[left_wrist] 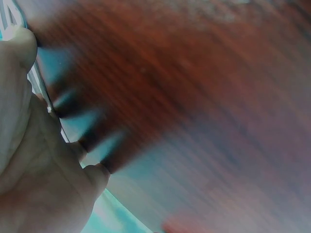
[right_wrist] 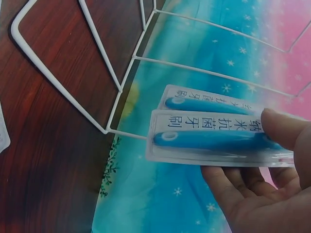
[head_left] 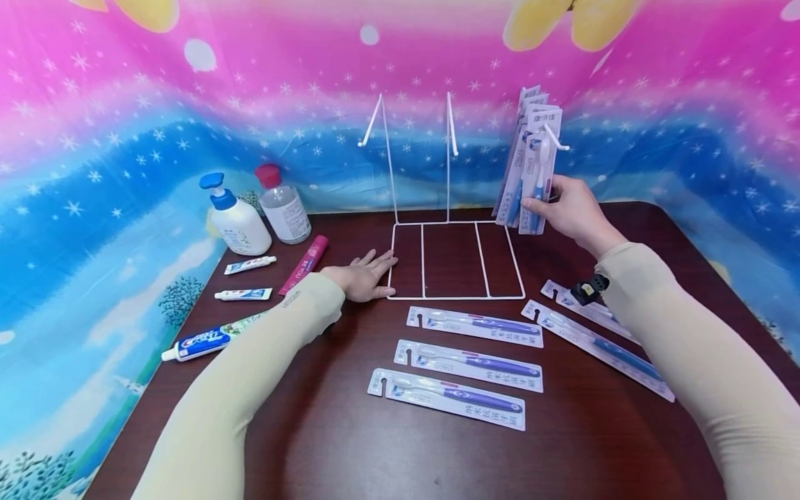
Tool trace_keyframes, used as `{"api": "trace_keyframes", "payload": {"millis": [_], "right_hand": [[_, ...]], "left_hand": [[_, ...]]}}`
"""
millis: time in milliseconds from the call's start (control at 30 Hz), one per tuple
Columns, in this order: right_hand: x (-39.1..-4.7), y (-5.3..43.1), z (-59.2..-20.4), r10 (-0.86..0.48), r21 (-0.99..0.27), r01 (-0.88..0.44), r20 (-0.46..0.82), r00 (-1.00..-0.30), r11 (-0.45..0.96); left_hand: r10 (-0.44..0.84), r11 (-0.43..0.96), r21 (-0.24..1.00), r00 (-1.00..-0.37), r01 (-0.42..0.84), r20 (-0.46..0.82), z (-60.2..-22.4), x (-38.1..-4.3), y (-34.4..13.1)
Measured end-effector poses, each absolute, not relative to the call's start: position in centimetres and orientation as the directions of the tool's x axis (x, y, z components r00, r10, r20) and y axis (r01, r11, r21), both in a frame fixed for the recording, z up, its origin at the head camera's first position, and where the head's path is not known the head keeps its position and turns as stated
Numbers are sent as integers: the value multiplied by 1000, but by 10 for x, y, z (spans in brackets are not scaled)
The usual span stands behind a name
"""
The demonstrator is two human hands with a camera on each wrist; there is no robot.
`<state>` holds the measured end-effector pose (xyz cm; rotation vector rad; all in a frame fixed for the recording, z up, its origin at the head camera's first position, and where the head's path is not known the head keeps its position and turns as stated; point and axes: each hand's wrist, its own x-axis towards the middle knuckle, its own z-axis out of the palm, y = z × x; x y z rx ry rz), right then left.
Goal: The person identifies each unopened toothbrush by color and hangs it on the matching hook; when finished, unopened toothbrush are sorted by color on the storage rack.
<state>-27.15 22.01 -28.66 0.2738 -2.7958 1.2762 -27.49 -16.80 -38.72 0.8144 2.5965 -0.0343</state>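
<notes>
A white wire rack (head_left: 423,260) with three upright hooks stands on the table. On its right hook (head_left: 557,141) hangs a stack of packaged toothbrushes. My right hand (head_left: 578,212) pinches the front toothbrush pack (head_left: 539,153) near its lower part, thumb on the face and fingers behind. The right wrist view shows this blue-handled toothbrush pack (right_wrist: 209,138) with another pack (right_wrist: 204,97) just behind it. Flat on the table, my left hand (head_left: 365,278) touches the left side of the rack base with fingers spread; the left wrist view shows its palm (left_wrist: 43,179).
Three purple toothbrush packs (head_left: 475,327) lie in front of the rack. Two more packs (head_left: 600,351) lie under my right forearm. Leftward are a pump bottle (head_left: 240,226), a red-capped bottle (head_left: 287,215), a pink tube (head_left: 306,264) and several toothpaste tubes (head_left: 209,342). Patterned cloth hangs behind.
</notes>
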Motion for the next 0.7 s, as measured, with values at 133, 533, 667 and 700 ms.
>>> {"api": "trace_keyframes", "payload": {"millis": [133,533,667,700], "right_hand": [[-268,226,-286,-141,-730,-154,79,-987,666],[-240,282,-301,-215,-601,-144,-48,-975,786],[-217,305,-318,-282,-449,-191,-144,-949,873],[-211,310,-323,-292,-415,-200,-172,-941,888]], "left_hand": [[546,825,98,-742,556,-388,-384,-272,-167],[544,827,103,-743,552,-390,-386,-272,-167],[542,829,108,-742,548,-394,-385,-273,-167],[548,827,120,-740,549,-390,-386,-274,-167]]}}
